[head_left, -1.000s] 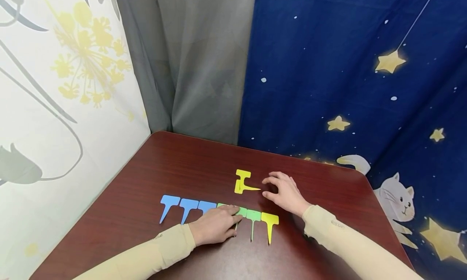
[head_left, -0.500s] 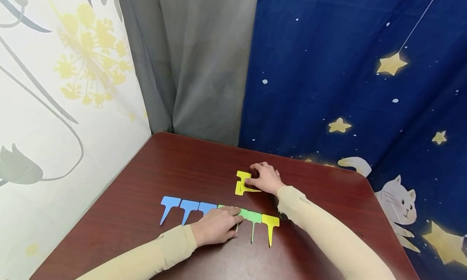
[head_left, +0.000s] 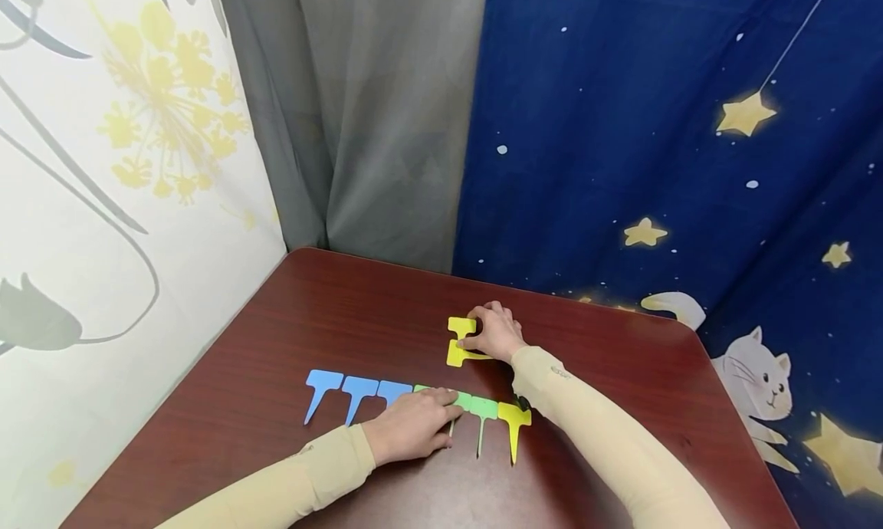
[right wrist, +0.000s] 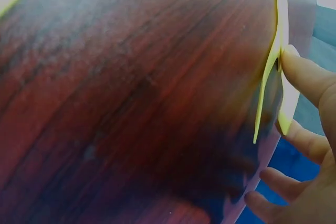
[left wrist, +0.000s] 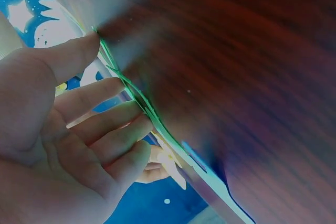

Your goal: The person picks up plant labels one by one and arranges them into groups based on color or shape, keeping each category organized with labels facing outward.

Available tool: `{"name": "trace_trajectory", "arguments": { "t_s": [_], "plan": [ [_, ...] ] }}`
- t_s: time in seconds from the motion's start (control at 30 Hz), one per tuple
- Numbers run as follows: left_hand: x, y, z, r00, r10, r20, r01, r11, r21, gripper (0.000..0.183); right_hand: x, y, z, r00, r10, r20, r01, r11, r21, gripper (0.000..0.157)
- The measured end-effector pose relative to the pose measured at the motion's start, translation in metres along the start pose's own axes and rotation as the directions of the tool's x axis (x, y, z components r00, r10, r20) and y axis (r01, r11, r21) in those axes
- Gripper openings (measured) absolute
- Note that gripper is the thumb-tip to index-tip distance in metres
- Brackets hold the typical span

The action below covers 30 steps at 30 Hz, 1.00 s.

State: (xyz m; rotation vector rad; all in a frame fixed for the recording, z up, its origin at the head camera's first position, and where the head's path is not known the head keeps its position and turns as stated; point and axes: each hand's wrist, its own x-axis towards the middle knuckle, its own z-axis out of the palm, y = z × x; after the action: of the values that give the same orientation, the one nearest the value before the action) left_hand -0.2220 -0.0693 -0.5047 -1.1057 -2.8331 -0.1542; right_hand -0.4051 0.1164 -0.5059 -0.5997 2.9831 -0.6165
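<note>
A row of T-shaped plastic plant labels lies on the table: several blue labels [head_left: 324, 379], green labels [head_left: 484, 409] and one yellow label [head_left: 513, 415]. My left hand [head_left: 414, 424] rests with extended fingers on the green part of the row, hiding some of it. Behind the row, two more yellow plant labels [head_left: 455, 353] overlap, one pointing right. My right hand [head_left: 498, 333] is over these, thumb and index finger pinching the farther yellow label [head_left: 462, 326] at its edges. In the right wrist view, the thumb [right wrist: 302, 72] presses where the two labels [right wrist: 278, 35] meet.
The dark red-brown wooden table [head_left: 345, 307] has rounded far corners. Behind it hang a grey curtain [head_left: 393, 130] and a blue star-patterned curtain [head_left: 586, 130]. A white printed curtain [head_left: 172, 268] borders the left side.
My right hand has moved left to the two overlapping yellow plant labels and now pinches one. My left hand has stayed on the green labels.
</note>
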Motion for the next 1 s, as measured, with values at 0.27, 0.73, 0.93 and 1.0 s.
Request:
{"name": "trace_trajectory", "arguments": {
  "t_s": [0.27, 0.73, 0.93, 1.0],
  "plan": [
    [-0.001, -0.001, 0.0, 1.0, 0.01, -0.023, -0.01, 1.0, 0.011, 0.043, 0.001, -0.004, 0.0, 0.998, -0.029, -0.056, 0.033, 0.996, 0.08, 0.05],
    [-0.001, 0.001, 0.001, 1.0, 0.005, -0.018, -0.005, 1.0, -0.016, 0.043, -0.004, 0.002, -0.01, 0.995, -0.096, -0.019, 0.098, 0.98, 0.176, 0.035],
    [-0.002, 0.001, -0.002, 1.0, 0.003, -0.008, -0.003, 1.0, -0.012, 0.043, -0.007, 0.004, -0.018, 0.983, -0.184, 0.019, 0.183, 0.982, 0.041, 0.035],
    [-0.002, 0.001, -0.003, 1.0, -0.001, 0.0, 0.0, 1.0, -0.012, 0.043, -0.009, 0.004, -0.02, 0.977, -0.212, 0.009, 0.212, 0.977, -0.007, 0.035]
  ]
}}
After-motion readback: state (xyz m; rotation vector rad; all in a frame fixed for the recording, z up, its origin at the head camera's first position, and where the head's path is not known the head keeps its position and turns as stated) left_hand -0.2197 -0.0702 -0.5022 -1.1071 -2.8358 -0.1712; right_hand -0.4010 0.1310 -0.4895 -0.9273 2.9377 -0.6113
